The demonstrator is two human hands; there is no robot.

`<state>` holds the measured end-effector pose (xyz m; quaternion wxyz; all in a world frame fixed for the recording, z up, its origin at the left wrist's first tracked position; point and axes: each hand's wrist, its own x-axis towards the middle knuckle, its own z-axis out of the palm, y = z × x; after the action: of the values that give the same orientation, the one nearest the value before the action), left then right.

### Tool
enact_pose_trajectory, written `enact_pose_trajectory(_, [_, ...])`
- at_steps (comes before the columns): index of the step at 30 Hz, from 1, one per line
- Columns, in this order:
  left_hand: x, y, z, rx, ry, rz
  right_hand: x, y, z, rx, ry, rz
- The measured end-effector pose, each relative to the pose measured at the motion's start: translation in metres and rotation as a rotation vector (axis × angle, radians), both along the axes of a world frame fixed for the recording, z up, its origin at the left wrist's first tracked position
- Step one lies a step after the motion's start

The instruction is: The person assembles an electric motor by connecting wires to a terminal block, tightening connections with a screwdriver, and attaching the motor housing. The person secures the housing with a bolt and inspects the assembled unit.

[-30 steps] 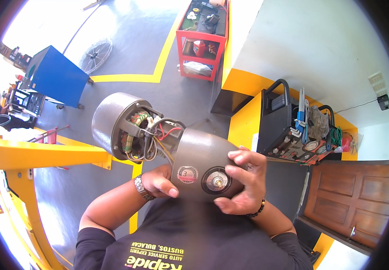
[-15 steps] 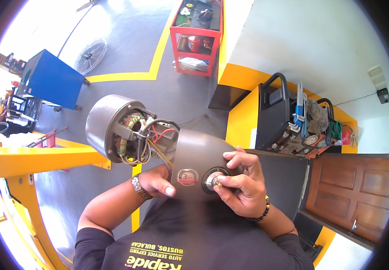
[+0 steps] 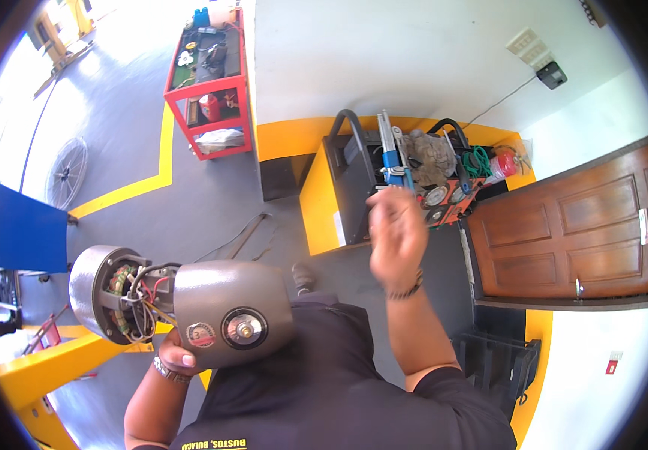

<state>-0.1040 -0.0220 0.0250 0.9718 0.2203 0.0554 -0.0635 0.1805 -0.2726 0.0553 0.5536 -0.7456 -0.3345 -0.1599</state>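
A grey metal motor housing is in front of me at the lower left, its rounded cover turned towards me. A round black dial plate with a brass stud at its centre sits on the cover, beside a round silver-and-red sticker. Between cover and drum-shaped end, copper windings and loose wires lie exposed. My left hand grips the cover's lower edge, thumb showing, fingers hidden behind. My right hand is raised away from it, fingers curled and blurred; what they hold, if anything, cannot be made out.
Beyond my right hand stands a black tool cart with clamps, a rag and gauges on top. A red shelf cart and a blue cabinet stand farther left. A yellow beam runs below the housing; a wooden door is at right.
My right hand has left the dial and moved up and right, towards the tool cart. The view has swung right, and the dial's brass stud is now uncovered. My left hand stays at the housing.
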Motion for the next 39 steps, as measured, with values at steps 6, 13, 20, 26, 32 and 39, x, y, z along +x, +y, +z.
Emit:
enact_pose_trajectory(6, [-0.001, -0.005, -0.004, -0.005, 0.024, 0.085, 0.126, -0.076, -0.030, -0.427, 0.288, -0.430])
enact_pose_trajectory(13, [0.003, -0.011, 0.002, 0.009, 0.019, 0.156, 0.139, -0.079, -0.063, -0.644, 0.493, -0.426])
enact_pose_trajectory(20, [0.003, -0.012, 0.005, 0.011, 0.036, 0.157, 0.128, -0.074, -0.073, -0.168, 0.541, -0.364])
enact_pose_trajectory(26, [0.002, -0.012, 0.005, 0.006, 0.040, 0.150, 0.116, -0.076, -0.077, 0.080, 0.637, -0.340])
enact_pose_trajectory(32, [0.002, -0.006, 0.006, -0.001, 0.017, 0.065, 0.099, -0.084, -0.069, 0.723, 0.458, 0.024])
enact_pose_trajectory(39, [0.001, -0.008, 0.003, 0.042, 0.034, 0.098, 0.062, -0.066, 0.005, 0.656, 0.437, 0.249])
